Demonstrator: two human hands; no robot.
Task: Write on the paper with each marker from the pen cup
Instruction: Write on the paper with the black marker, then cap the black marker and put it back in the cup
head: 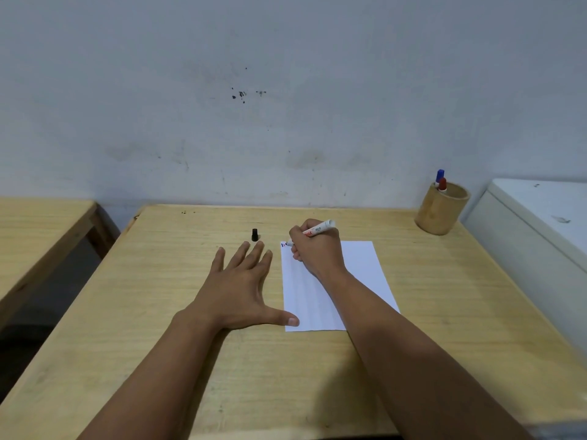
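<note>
- Two bare forearms reach over a pale wooden table (428, 312), set against a scuffed grey wall (286, 90).
- Right hand (314, 249): fingers closed around a white marker (317, 230); tip down at the top left corner of the paper (362, 265), back end tilted up and to the right.
- Small blue and red marks (283, 245) at that same corner, just left of the tip.
- Left hand (244, 287): flat on the table, fingers spread, holding nothing; thumb tip rests on the paper's lower left edge.
- Black cap (254, 235) stands upright on the table just beyond the left fingertips, apart from them, left of the paper.
- Pen cup (441, 211), bamboo-coloured, at the far right corner of the table, well apart from the paper.
- Blue-capped marker (440, 175) and red-capped marker (442, 184) stand in the cup, leaning on its left rim.
- White cabinet (524, 230) beside the table on the right; second wooden table (38, 230) on the left.
</note>
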